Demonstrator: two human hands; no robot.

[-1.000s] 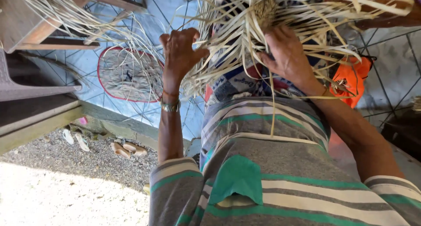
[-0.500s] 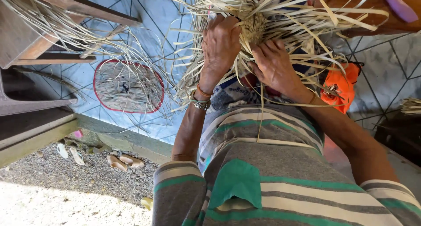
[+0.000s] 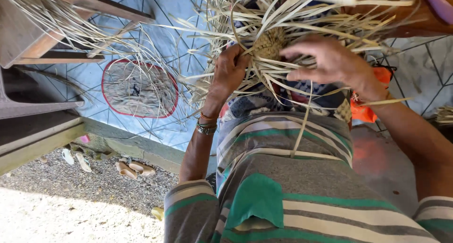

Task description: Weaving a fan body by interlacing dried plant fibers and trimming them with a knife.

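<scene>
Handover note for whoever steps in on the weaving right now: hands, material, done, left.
Left hand: gripping the straw strips beside the woven centre.
Right hand: open, fingers spread over the loose strips, pinching nothing clearly.
Work sits over the lap, strips fanning out all round.
Done: only a small woven core.
Left: nearly all strips are unwoven.

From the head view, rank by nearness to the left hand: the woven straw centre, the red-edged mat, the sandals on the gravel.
1. Woven straw centre: right beside the left hand, which grips the strands next to it.
2. Red-edged mat: off to the hand's left, on the tiled floor.
3. Sandals: farthest, lower left on the gravel.
</scene>
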